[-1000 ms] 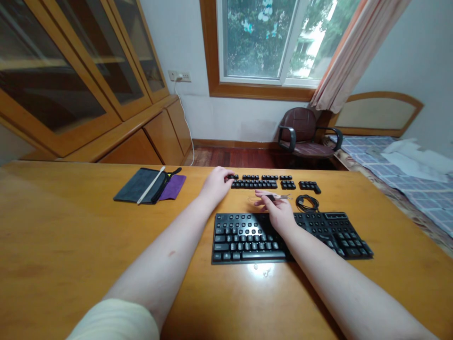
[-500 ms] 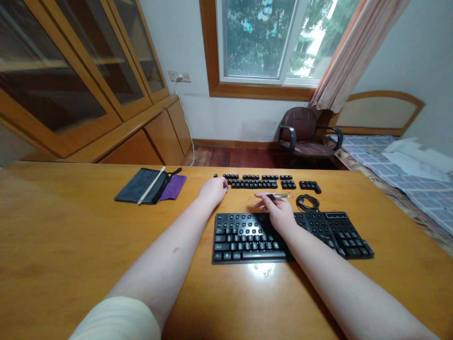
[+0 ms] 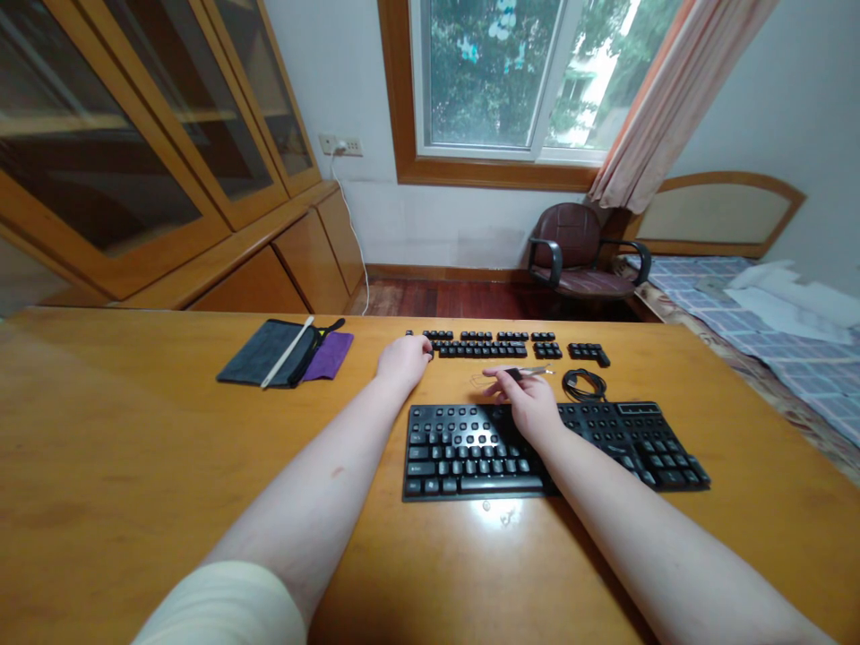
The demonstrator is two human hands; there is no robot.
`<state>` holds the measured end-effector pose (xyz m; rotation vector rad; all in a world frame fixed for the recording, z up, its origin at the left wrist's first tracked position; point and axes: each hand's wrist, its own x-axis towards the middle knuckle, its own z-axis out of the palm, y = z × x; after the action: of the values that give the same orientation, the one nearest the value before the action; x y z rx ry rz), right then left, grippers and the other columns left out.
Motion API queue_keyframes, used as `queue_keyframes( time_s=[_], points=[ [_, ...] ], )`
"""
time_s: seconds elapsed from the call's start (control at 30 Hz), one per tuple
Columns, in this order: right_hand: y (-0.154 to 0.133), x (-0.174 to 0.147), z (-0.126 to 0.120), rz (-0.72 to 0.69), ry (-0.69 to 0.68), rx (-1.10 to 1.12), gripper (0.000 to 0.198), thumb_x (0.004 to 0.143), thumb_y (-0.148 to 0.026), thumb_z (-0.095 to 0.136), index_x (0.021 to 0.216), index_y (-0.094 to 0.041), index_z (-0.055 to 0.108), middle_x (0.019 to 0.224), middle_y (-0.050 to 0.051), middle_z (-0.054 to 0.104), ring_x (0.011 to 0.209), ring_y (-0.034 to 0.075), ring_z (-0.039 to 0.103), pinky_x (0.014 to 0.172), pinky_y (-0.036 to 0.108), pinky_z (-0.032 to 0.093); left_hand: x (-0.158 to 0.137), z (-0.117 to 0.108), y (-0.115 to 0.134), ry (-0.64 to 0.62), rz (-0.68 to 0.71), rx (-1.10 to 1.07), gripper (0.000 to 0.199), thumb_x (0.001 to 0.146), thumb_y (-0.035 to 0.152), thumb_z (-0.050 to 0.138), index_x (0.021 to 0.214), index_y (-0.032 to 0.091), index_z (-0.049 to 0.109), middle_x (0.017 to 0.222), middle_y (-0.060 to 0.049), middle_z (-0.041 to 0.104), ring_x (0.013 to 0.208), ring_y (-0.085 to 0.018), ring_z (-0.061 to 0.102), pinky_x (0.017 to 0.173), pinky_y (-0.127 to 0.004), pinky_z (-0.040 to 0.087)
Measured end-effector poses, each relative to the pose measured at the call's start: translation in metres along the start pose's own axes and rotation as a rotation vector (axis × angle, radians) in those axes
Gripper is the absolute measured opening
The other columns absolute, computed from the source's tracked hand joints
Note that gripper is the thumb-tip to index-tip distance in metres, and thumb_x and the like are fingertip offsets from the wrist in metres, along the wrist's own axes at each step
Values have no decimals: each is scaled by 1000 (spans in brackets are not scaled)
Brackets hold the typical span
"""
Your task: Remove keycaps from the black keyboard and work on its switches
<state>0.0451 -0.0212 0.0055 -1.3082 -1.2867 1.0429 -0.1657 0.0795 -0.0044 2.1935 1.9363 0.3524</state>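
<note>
Keycaps [image 3: 482, 350] lie beside the left fingers [image 3: 425, 345].

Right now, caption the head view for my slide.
Left hand at the loose keycaps; right hand, over a partly stripped black computer keyboard, holding a wire keycap puller.

A bed [image 3: 799, 358], pink curtain [image 3: 678, 98] and glass-fronted cabinet [image 3: 144, 130] mark this as a home

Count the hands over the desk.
2: the left hand at the left end of the loose keycaps; the right hand over the back edge of the keyboard, gripping a thin tool. No other shows.
</note>
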Motion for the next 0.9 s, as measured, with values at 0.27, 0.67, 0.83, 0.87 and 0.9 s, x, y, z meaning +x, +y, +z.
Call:
queue_keyframes(
  time_s=[0.27, 0.67, 0.83, 0.87, 0.9],
  points=[
    [0, 0, 0, -14, 0, -3, 48, 75, -56, 56, 87, -11, 71, 66, 8, 68, 55, 13, 58, 58, 26, 50, 0, 5, -1, 23, 34, -12, 18, 78, 32, 58, 91, 28, 68, 92, -4, 69, 86, -21, 62, 76, -29, 47],
    [2, 1, 1, -21, 7, -5, 48, 75, -56, 57, 84, -12, 72, 65, 7, 68, 55, 14, 59, 56, 25, 50, 1, 7, 0, 28, 51, -4, 18, 79, 32, 56, 91, 28, 68, 91, -4, 69, 86, -21, 62, 77, -30, 47],
    [2, 1, 1, -29, 9, -17, 49, 75, -56, 56, 85, -11, 72, 65, 8, 68, 56, 14, 60, 56, 26, 51, 1, 9, -1, 32, 54, -3, 18, 78, 32, 56, 91, 28, 68, 91, -3, 69, 86, -21, 62, 77, -30, 47],
    [1, 0, 1, -28, 11, -14, 49, 75, -56, 56, 85, -11, 72, 64, 8, 67, 56, 14, 59, 56, 25, 51, 1, 9, -1, 33, 55, -4, 18, 78, 32, 56, 90, 28, 68, 91, -3, 69, 86, -21, 62, 77, -30, 47],
    [0, 0, 1, -26, 12, -11, 49, 75, -56, 57, 85, -10, 72, 64, 7, 67, 55, 14, 59, 56, 25, 51, 1, 9, -1, 35, 57, -5, 17, 78, 32, 56, 90, 28, 68, 91, -3, 69, 86, -21, 62, 76, -30, 47]
  ],
)
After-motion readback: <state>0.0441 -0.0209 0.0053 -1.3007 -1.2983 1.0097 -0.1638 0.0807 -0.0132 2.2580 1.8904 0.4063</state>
